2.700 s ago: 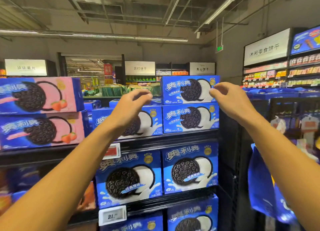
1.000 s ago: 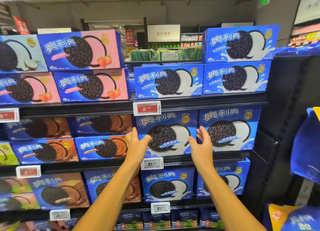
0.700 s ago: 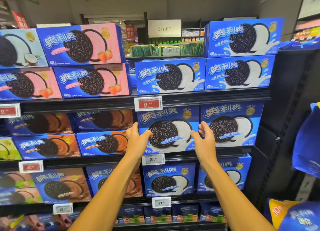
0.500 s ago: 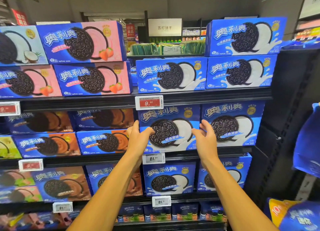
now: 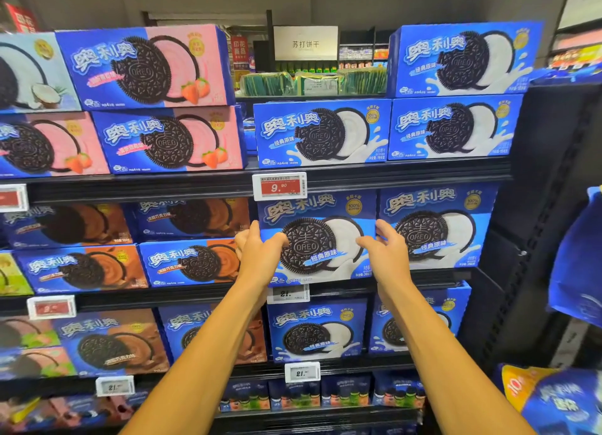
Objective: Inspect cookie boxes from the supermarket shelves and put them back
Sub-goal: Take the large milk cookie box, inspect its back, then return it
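**Both hands on a blue cookie box**

Left hand (image 5: 260,258) has its thumb over the front and fingers curled behind the left edge of the large blue cardboard cookie box (image 5: 321,236); right hand (image 5: 387,258), fingers loosely spread, reaches its right edge, contact unclear; the box stands on the black metal shelf (image 5: 423,276), at its front edge, touching a matching blue box (image 5: 436,226) nearer the right end.
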`<act>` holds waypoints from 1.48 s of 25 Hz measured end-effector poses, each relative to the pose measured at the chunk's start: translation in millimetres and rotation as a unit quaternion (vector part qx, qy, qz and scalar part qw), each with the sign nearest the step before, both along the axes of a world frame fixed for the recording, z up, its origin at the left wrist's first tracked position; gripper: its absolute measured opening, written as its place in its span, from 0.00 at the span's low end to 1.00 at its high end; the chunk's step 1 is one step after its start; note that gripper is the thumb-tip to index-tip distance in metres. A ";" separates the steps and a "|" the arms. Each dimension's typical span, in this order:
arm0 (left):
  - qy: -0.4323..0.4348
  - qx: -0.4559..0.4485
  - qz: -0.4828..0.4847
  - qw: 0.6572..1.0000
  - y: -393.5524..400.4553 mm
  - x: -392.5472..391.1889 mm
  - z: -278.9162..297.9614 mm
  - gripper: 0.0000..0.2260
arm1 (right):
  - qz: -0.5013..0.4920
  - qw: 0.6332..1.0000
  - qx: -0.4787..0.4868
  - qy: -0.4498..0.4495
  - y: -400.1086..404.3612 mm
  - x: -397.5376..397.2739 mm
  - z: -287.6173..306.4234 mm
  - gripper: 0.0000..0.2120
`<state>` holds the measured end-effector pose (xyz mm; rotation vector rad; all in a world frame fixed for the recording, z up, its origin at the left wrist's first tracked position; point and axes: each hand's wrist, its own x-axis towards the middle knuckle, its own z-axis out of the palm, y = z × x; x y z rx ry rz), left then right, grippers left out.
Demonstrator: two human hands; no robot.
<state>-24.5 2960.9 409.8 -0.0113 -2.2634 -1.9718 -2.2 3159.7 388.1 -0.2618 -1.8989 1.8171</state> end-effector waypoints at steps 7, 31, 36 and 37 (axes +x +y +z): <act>-0.014 0.043 -0.026 0.999 -7.0 0.8 3.8 0.36 | -0.027 0.999 -0.024 0.001 -4.0 5.6 -2.5 0.29; 0.043 -0.062 -0.021 0.997 -19.1 18.4 -0.3 0.15 | -0.098 0.994 0.056 0.017 -9.7 19.4 -12.2 0.24; 0.063 0.011 -0.031 0.997 -34.2 28.5 -16.5 0.22 | -0.081 0.996 0.003 0.043 -16.7 34.2 -32.1 0.20; 0.063 0.018 -0.036 0.997 -38.2 30.2 -20.2 0.23 | -0.083 0.995 -0.014 0.044 -17.7 39.0 -35.3 0.20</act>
